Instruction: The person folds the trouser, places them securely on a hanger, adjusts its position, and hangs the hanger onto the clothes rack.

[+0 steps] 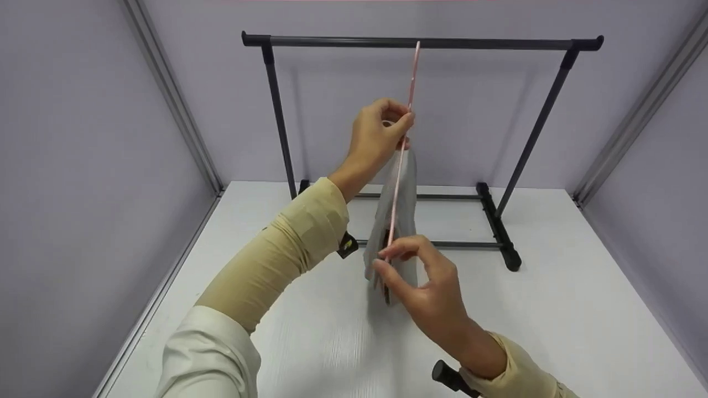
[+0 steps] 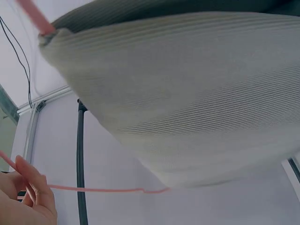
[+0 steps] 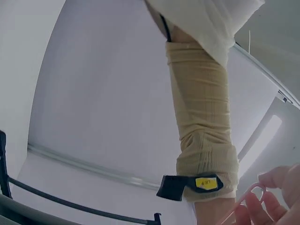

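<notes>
A thin pink hanger (image 1: 412, 83), seen nearly edge-on, runs from the rack's top bar (image 1: 343, 42) down toward me; its far end overlaps the bar in the head view. Partway along it, my left hand (image 1: 377, 130) pinches the hanger between thumb and fingers. My right hand (image 1: 431, 287) pinches the near end, where a small pink loop (image 3: 257, 186) shows beside the fingertips in the right wrist view. Below the hands hangs a grey ribbed knit garment (image 1: 408, 193). The left wrist view shows its pale fabric (image 2: 187, 93) up close, with the pink hanger entering it.
The black rack's slanted posts (image 1: 539, 121) stand on low feet (image 1: 500, 237) joined by crossbars. It stands on a white table (image 1: 553, 309), with pale panels (image 1: 83, 138) on both sides and behind. Straps with black parts (image 3: 187, 183) sit on the sleeved wrists.
</notes>
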